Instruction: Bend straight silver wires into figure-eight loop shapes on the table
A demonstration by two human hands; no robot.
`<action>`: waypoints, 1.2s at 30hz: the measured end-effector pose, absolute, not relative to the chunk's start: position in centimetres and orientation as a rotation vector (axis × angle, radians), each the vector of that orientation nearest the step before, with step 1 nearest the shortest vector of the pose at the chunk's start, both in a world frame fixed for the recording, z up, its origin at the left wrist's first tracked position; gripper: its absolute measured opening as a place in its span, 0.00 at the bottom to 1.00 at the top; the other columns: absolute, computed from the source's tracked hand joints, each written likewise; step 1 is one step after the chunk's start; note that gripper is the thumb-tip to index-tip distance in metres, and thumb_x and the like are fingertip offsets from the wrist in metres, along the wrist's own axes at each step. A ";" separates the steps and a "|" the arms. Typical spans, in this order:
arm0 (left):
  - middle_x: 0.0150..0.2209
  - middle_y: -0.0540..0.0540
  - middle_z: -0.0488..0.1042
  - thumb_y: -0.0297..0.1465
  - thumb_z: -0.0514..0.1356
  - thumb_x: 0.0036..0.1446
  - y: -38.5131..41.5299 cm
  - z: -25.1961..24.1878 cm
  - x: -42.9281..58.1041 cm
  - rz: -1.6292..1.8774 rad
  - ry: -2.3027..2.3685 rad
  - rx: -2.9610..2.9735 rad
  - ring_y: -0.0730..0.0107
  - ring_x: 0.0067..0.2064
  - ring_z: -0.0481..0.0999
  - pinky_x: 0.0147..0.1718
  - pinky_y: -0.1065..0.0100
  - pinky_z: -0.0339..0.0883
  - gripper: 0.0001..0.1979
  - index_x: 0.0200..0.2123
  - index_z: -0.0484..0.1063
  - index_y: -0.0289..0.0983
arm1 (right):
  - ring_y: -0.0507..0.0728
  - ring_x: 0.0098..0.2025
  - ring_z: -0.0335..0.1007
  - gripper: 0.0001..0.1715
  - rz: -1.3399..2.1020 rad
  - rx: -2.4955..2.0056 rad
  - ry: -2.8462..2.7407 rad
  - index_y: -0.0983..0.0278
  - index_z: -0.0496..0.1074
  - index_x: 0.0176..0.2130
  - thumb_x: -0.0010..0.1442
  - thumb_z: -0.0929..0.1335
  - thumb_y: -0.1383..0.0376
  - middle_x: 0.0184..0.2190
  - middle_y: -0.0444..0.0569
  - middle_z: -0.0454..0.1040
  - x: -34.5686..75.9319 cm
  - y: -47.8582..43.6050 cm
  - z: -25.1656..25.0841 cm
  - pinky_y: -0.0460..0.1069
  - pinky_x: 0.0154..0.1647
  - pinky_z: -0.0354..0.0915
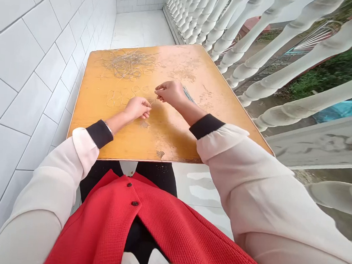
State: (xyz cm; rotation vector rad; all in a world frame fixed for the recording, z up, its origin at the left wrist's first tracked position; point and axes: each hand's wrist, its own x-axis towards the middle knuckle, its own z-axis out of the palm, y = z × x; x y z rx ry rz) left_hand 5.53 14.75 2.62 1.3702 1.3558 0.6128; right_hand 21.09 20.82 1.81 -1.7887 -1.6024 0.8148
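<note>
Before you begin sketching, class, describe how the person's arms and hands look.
Loose, off-white sleeves cover both arms, gathered into black cuffs. The left hand and right hand wear no gloves; what looks like a thin, pale bracelet circles the left wrist.

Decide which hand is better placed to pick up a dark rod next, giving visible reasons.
Probably the right hand: the dark rods lie close beside it, while the left hand is farther off. Both seem to pinch a thin strand, so neither looks free.

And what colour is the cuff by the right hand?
The right cuff is plain black, best seen in the head view.
</note>
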 end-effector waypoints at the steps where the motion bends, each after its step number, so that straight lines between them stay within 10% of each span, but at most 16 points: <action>1: 0.20 0.54 0.68 0.17 0.57 0.65 15.3 2.5 5.8 0.618 1.370 1.365 0.80 0.23 0.71 0.27 0.74 0.67 0.12 0.30 0.65 0.34 | 0.54 0.28 0.75 0.07 0.770 -1.835 -1.645 0.68 0.80 0.42 0.63 0.71 0.72 0.26 0.50 0.79 21.3 21.8 1.5 0.50 0.35 0.74; 8: 0.25 0.52 0.71 0.22 0.58 0.66 17.0 1.4 4.9 0.573 1.431 1.486 0.77 0.26 0.74 0.30 0.73 0.69 0.04 0.37 0.70 0.33 | 0.63 0.48 0.79 0.18 0.543 -1.969 -1.914 0.69 0.79 0.52 0.62 0.71 0.68 0.39 0.58 0.83 21.5 25.7 0.4 0.55 0.52 0.72; 17: 0.47 0.39 0.82 0.23 0.57 0.61 18.8 1.7 2.2 0.625 1.459 2.228 0.60 0.49 0.80 0.55 0.59 0.70 0.12 0.43 0.80 0.34 | 0.58 0.32 0.76 0.10 0.536 -1.785 -1.798 0.67 0.80 0.41 0.63 0.68 0.71 0.27 0.51 0.78 24.4 24.4 0.6 0.56 0.45 0.72; 24: 0.67 0.35 0.68 0.22 0.61 0.57 21.8 0.4 3.2 0.598 1.274 2.352 0.51 0.71 0.64 0.71 0.50 0.52 0.24 0.58 0.73 0.35 | 0.69 0.56 0.74 0.17 0.340 -1.587 -2.122 0.62 0.82 0.46 0.60 0.68 0.70 0.50 0.55 0.82 24.8 17.3 -0.1 0.66 0.63 0.64; 36: 0.63 0.38 0.73 0.28 0.54 0.65 15.1 2.6 -3.9 0.732 1.437 2.486 0.49 0.69 0.68 0.71 0.44 0.56 0.18 0.55 0.75 0.37 | 0.67 0.45 0.78 0.09 0.129 -2.263 -1.962 0.63 0.80 0.37 0.64 0.70 0.63 0.40 0.60 0.83 34.4 11.7 3.3 0.57 0.46 0.68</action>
